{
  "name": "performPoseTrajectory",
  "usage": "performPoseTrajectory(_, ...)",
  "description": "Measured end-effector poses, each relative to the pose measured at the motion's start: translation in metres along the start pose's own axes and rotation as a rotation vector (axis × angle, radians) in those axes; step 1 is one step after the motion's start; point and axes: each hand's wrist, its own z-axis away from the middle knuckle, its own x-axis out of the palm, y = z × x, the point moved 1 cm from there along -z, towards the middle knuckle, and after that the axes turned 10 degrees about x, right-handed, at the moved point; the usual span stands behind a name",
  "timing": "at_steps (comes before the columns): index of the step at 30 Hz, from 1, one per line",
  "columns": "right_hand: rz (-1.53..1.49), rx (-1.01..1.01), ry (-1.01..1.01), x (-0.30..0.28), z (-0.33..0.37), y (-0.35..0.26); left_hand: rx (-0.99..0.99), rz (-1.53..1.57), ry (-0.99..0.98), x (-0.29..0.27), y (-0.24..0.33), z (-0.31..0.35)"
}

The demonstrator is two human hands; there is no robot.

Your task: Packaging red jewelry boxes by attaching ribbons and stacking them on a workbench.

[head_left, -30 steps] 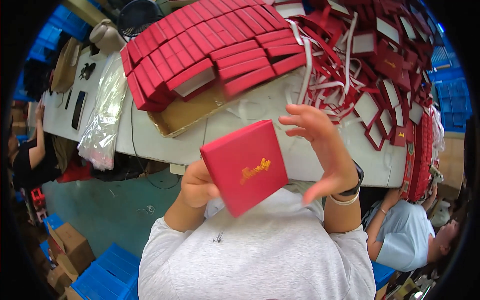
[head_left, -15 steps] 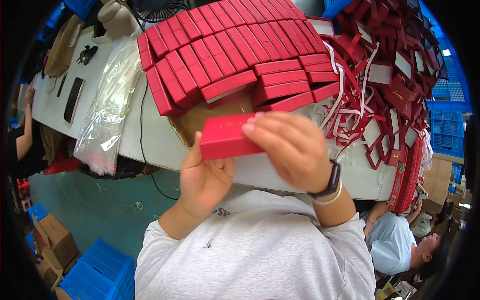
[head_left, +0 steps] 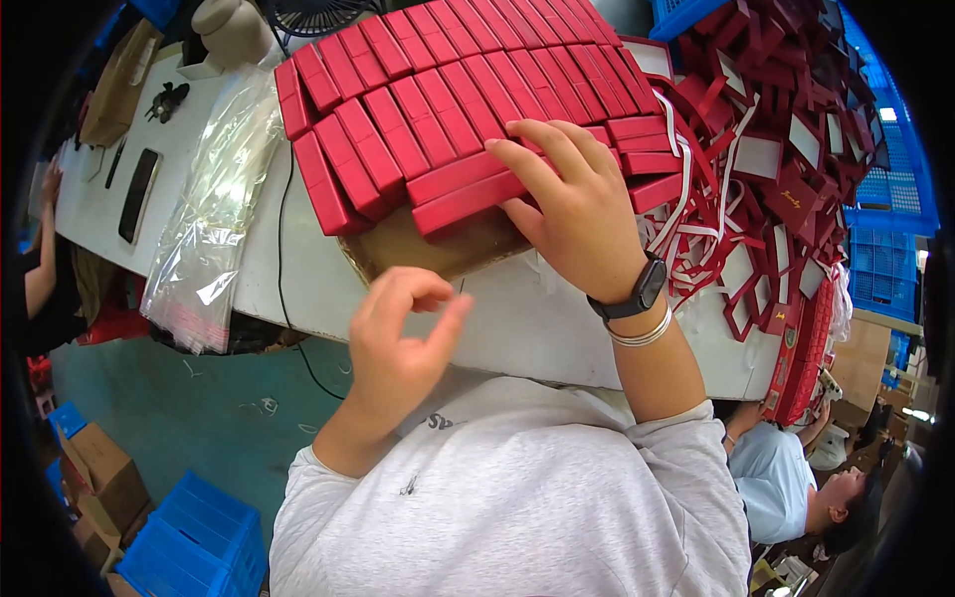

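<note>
My right hand [head_left: 580,214], with a dark band on its wrist, is on a red lidded box [head_left: 466,202] at the front of the stack. Its thumb presses the near side while the fingers curve over the top. The box lies lengthwise against another one behind it. Over the table's near edge hovers my left hand [head_left: 403,333], nothing in it, fingers loosely curled and the thumb apart. Behind, rows of matching red boxes [head_left: 438,124] stand tightly packed on edge. A gold-brown tray or carton surface [head_left: 428,247] shows beneath the front ones.
Loose dark red box parts [head_left: 786,189] and white-edged strips [head_left: 681,234] heap up at the right. Clear plastic bags [head_left: 214,219], a black phone [head_left: 139,196] and a cable [head_left: 283,259] lie left. Blue crates [head_left: 194,537] stand on the floor. Another person [head_left: 786,483] sits at right.
The red box has gone from between both hands to the front of the stack, under my right hand. My left hand has let go and stays near the table edge.
</note>
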Motion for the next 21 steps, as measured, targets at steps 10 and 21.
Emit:
performPoseTrajectory(10, -0.260, 0.242, 0.151, -0.028, 0.047, 0.010, -0.233, -0.520, -0.104, 0.006, -0.026, -0.034)
performPoseTrajectory(21, -0.314, 0.411, 0.164, -0.003, 0.073, 0.021, -0.169, -0.695, -0.039, 0.026, -0.033, -0.038)
